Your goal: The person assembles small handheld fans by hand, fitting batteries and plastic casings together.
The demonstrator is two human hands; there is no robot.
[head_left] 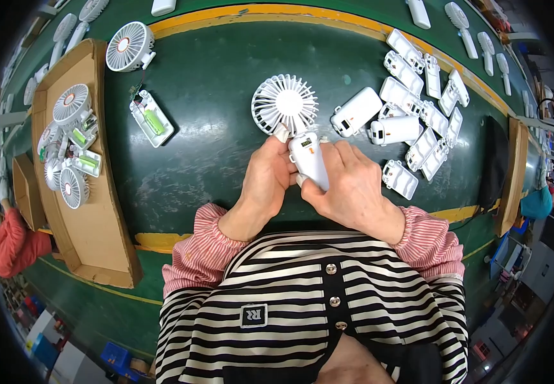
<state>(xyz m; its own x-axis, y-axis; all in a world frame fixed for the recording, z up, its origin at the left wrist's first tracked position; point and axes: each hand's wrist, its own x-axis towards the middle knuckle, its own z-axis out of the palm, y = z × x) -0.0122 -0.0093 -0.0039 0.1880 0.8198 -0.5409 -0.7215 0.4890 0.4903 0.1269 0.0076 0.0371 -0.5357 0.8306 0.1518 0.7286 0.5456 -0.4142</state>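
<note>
A white handheld fan point(288, 102) lies in front of me, its round grille pointing away from me. Its white handle point(311, 163) has a small dark display window and an orange mark. Around the handle's left side and the neck, my left hand point(265, 174) is closed, with a pale covering on a fingertip. My right hand point(356, 187) grips the handle from the right, fingers on top and thumb at the lower end. Parts of the handle are hidden under my fingers. Just right of the fan, a white handle shell point(357, 112) rests on the green table.
Several white handle shells point(418, 115) are scattered at the right. At the left lie a fan head point(130, 47) and an opened handle with a green battery point(152, 120). A cardboard tray point(91, 240) holds more opened fans. Another person's red sleeve point(18, 243) shows far left.
</note>
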